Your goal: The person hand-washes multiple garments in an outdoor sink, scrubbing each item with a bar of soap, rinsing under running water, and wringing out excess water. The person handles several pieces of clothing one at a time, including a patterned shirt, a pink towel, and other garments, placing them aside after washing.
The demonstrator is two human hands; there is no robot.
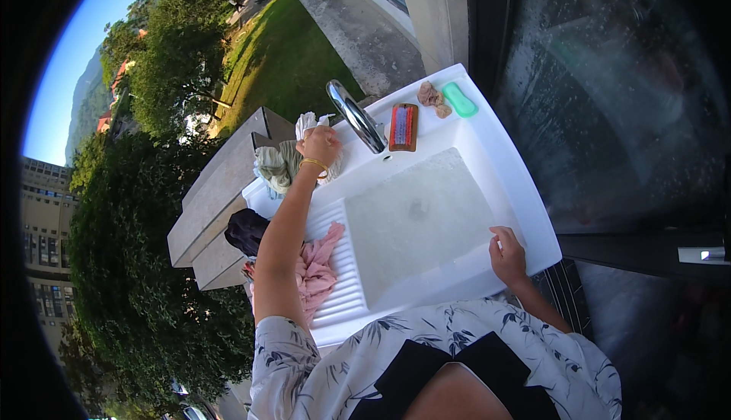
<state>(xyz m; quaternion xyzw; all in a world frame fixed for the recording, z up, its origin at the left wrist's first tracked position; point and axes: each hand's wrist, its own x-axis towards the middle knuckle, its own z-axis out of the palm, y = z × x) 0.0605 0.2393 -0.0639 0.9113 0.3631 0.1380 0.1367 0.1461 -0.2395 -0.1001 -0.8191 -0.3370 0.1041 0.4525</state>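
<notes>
My left hand (320,144) reaches to the back left corner of a white laundry sink (505,151), its fingers closed on a white cloth (308,123). Against that cloth lies a bunched grey-green cloth (275,167). My right hand (507,257) hovers by the basin's right front side, loosely curled and holding nothing. Cloudy water (417,231) stands in the basin. On the ribbed washboard (349,271) rests a crumpled pink cloth (317,274), partly hidden by my left forearm. A dark cloth (246,232) hangs at the left edge.
A chrome faucet (357,117) rises at the sink's back. Beside it sit a scrub brush (404,127) with red and purple bristles, a brown bunched item (431,99) and a green soap bar (460,100). A stone ledge (217,186) borders the left; a glass panel (605,106) stands right.
</notes>
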